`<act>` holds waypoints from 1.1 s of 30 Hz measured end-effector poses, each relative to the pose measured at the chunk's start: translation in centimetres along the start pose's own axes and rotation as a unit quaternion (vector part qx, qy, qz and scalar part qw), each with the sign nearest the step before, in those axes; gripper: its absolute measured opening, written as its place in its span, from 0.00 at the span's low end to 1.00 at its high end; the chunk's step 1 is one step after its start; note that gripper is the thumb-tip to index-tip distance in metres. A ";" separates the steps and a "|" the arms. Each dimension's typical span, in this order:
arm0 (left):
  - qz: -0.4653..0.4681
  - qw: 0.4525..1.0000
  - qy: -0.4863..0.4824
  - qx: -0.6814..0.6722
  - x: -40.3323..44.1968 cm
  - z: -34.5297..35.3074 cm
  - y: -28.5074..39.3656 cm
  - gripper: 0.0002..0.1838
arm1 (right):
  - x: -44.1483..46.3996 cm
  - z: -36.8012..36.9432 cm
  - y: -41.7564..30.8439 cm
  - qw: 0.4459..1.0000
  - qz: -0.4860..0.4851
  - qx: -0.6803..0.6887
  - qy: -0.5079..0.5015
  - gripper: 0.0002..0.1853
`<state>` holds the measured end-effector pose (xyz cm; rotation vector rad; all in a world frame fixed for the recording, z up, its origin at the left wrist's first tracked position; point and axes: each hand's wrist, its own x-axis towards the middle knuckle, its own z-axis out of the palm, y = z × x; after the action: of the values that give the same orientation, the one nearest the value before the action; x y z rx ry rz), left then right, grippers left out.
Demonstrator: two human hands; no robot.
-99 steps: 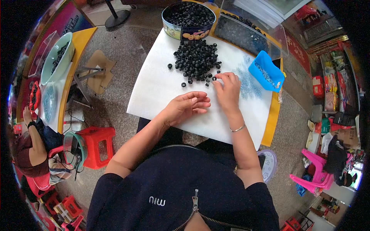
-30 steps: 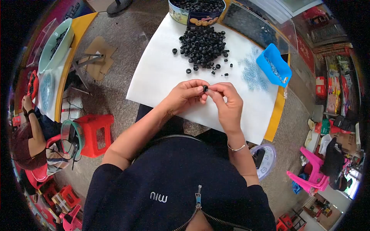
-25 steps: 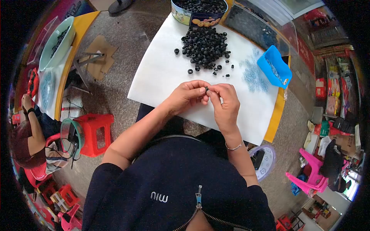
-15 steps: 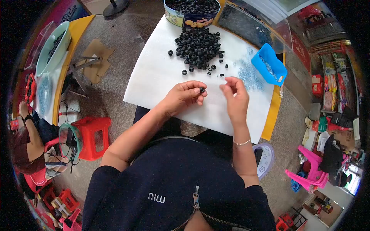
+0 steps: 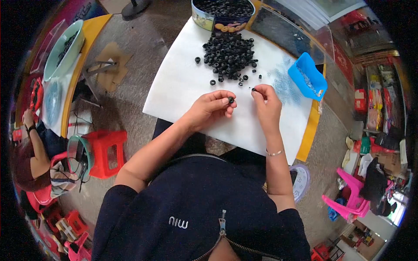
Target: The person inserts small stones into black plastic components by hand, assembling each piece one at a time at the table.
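My left hand (image 5: pixel 209 108) is closed, with a black ring-shaped part (image 5: pixel 230 100) pinched between thumb and fingertips above the white table covering (image 5: pixel 174 82). To its right, my right hand (image 5: pixel 268 108) pinches a small black piece (image 5: pixel 254 89) at the tips of thumb and forefinger; its exact kind is too small to make out. Just beyond both hands lies a heap of black ring-shaped parts (image 5: pixel 228 54). Several loose ones, including a ring (image 5: pixel 212 82), are scattered along the heap's near edge.
Behind the heap stands a printed oval tin (image 5: pixel 203 20) full of black parts. A blue plastic tray (image 5: pixel 314 89) with small bits sits at right, beside scattered bluish bits (image 5: pixel 285 82). At far left, another person's arm (image 5: pixel 39 143) is near a second table with a pale green basin (image 5: pixel 54 71).
My right hand has closed its fingertips on a small black piece from the table. My left hand keeps hold of the ring-shaped part. The whole view has shifted slightly.
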<state>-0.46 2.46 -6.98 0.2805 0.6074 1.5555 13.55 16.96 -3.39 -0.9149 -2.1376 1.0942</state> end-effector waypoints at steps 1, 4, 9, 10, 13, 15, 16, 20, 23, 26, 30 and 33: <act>0.004 1.000 0.012 0.005 -0.1 0.1 0.0 0.13 | -0.7 0.0 -1.3 0.999 0.028 0.042 -0.009 0.06; 0.012 0.999 0.036 0.017 -0.1 0.4 0.0 0.13 | -2.4 0.1 -3.4 0.997 -0.006 0.066 -0.036 0.05; 0.022 0.999 0.027 0.025 0.1 0.1 -0.4 0.12 | -3.1 0.7 -4.9 0.994 -0.081 0.032 -0.065 0.05; 0.024 0.999 0.031 0.033 0.1 0.1 -0.5 0.12 | -3.1 1.0 -4.7 0.993 -0.099 0.015 -0.061 0.05; 0.028 0.998 0.038 0.050 0.2 0.3 -0.6 0.11 | -3.1 1.4 -4.3 0.988 -0.142 -0.028 -0.052 0.05; 0.025 0.997 0.040 0.056 0.2 0.3 -0.6 0.10 | -3.1 1.6 -4.4 0.985 -0.158 -0.042 -0.047 0.06; 0.025 0.997 0.040 0.059 0.2 0.4 -0.6 0.10 | -3.1 1.6 -4.4 0.985 -0.160 -0.048 -0.048 0.06; 0.022 0.997 0.036 0.071 0.2 0.6 -0.4 0.10 | -3.3 1.6 -4.3 0.984 -0.161 -0.063 -0.047 0.06; 0.023 0.996 0.035 0.079 0.2 0.7 -0.5 0.11 | -3.3 1.6 -4.0 0.977 -0.185 -0.094 -0.042 0.06; 0.034 0.994 0.035 0.097 0.4 0.3 -1.1 0.11 | -3.3 1.6 -4.2 0.961 -0.237 -0.140 -0.029 0.05; 0.039 0.989 0.049 0.135 0.1 0.5 -1.0 0.11 | -3.7 1.3 -3.6 0.983 -0.165 -0.058 -0.058 0.05; 0.027 0.986 0.065 0.150 0.1 0.8 -1.0 0.11 | -3.3 0.5 -3.8 0.990 -0.038 0.022 -0.130 0.07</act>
<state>0.77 2.69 -6.91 0.4277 0.9461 1.5409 14.01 12.48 -0.96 -0.6960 -2.3254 1.2764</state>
